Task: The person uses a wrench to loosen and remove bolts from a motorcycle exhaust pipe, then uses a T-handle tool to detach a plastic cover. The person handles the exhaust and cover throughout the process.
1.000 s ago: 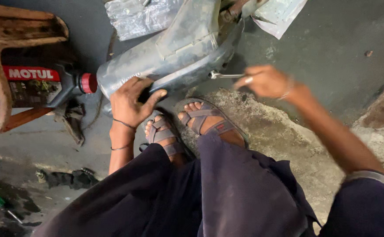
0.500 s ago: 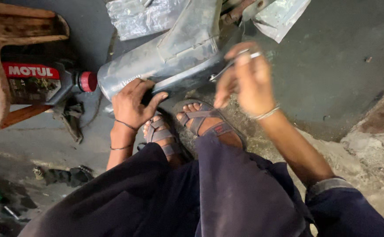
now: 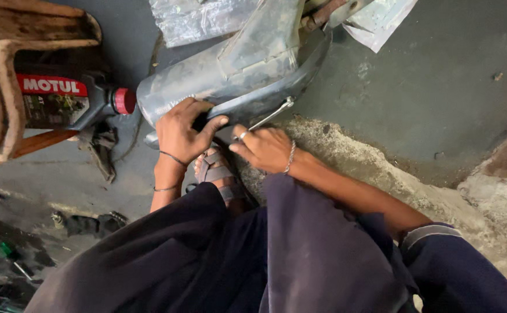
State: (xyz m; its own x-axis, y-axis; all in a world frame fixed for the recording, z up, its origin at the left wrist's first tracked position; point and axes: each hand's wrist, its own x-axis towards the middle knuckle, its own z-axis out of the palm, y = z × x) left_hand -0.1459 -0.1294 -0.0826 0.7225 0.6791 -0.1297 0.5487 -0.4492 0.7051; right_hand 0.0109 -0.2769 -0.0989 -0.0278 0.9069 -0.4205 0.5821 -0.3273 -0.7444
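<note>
A dusty grey curved metal panel, like a mudguard [image 3: 218, 75], lies on the concrete floor in front of my sandalled feet [image 3: 218, 174]. My left hand [image 3: 181, 130] grips its near edge, thumb on top. My right hand [image 3: 265, 148] is right beside it, fingers closed on a thin silver metal tool [image 3: 273, 113] whose tip rests against the panel's lower rim. A ring and a bracelet show on my right hand and wrist.
A dark oil bottle with a red cap [image 3: 73, 101] lies left of the panel under a worn wooden stool [image 3: 10, 69]. Clear plastic sheets [image 3: 195, 20] lie behind. A dirty rag [image 3: 100, 148] and debris sit on the left; broken concrete [image 3: 497, 191] lies right.
My right hand swung in from the right with the tool, first raised over the panel, then down beside my left hand at the panel's lower rim. The left hand kept its grip.
</note>
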